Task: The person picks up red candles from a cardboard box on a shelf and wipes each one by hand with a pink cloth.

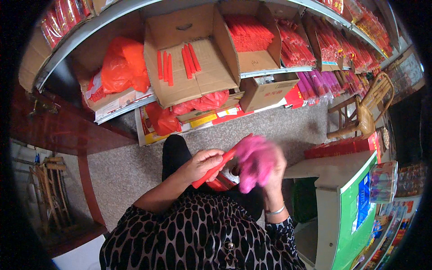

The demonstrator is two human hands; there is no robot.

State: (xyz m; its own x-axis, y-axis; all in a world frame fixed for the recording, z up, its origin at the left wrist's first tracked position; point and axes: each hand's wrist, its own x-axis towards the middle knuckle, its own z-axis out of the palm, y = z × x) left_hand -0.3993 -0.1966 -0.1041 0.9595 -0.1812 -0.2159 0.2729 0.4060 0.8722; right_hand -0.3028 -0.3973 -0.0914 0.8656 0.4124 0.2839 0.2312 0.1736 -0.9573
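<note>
A long red candle (201, 180) lies slantwise in front of my body, its upper end pointing away to the right. My left hand (203, 163) is closed around its lower part. Bunched in my right hand (275, 170) is a pink cloth (253, 161), which covers or touches the candle's far end. The cloth and right fingers are blurred and partly hidden. Ahead, an open cardboard box (213, 65) holds several loose red candles (186, 63) lying apart on its bottom.
A red plastic bag (123, 67) sits left of the open box. Boxes of packed red candles (249, 33) line the shelf to the right. A bamboo chair (375, 105) stands far right, and a green-sided cabinet (353, 216) is near my right arm.
</note>
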